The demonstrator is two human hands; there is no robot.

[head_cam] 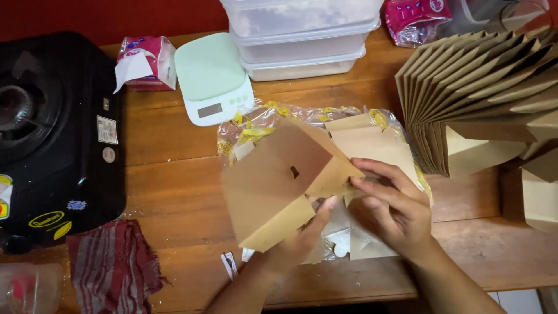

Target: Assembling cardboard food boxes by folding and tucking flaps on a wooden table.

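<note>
Left hand (299,241): palm up, thumb raised, fingers curled in a grip.
Right hand (392,206): palm down, fingers pinched leftward.
Forearms: both bare, converging from lower edge.

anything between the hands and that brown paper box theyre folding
Nothing visible does. The left hand already grips the brown paper box from below, and the right hand pinches its flap at the right edge. The plastic bag and flat paper pieces lie underneath and behind, not between.
</note>
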